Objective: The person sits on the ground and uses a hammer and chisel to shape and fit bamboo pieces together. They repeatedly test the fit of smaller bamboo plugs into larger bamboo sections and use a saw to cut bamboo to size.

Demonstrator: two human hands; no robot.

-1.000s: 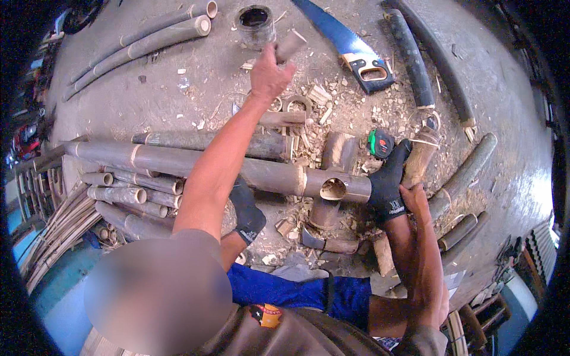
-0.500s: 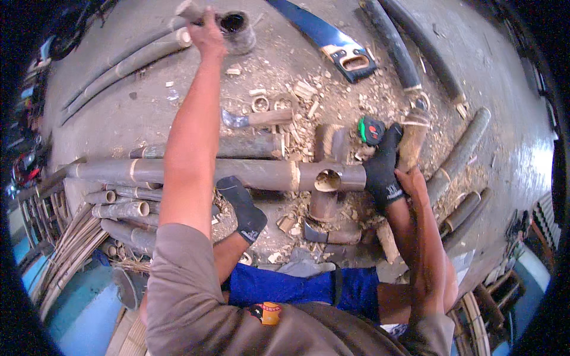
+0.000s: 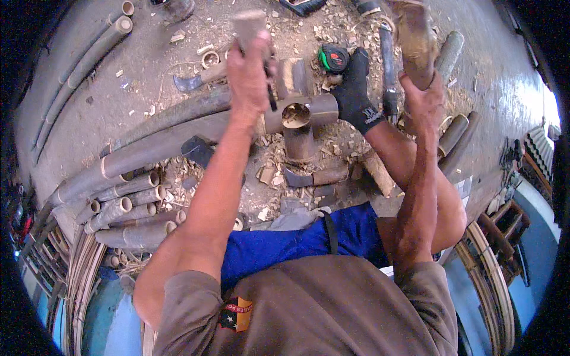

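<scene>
My left hand [image 3: 249, 83] is closed round a chisel [image 3: 249, 24], its pale wooden handle end up and its narrow dark blade pointing down. The blade hangs close to the horizontal bamboo pole [image 3: 323, 111], left of the round hole [image 3: 295, 115] cut in its wall. My right hand [image 3: 424, 101] grips a thick wooden mallet [image 3: 417, 50], raised at the upper right; its top runs out of view. A short bamboo piece [image 3: 298, 144] lies crosswise under the pole. My right foot [image 3: 356, 92], in a black sock, rests against the pole's right end.
A green and black tape measure [image 3: 333, 58] lies beside that foot. Two wooden-handled blades, one hooked [image 3: 189, 82] and one near my shorts [image 3: 300, 177], lie among wood chips. Bamboo lengths [image 3: 124, 207] are piled left; a saw handle [image 3: 303, 6] shows at the top.
My left hand has come from the can at the upper left to above the pole, bringing the chisel. My right hand has lifted the mallet off the floor. The view has shifted.
</scene>
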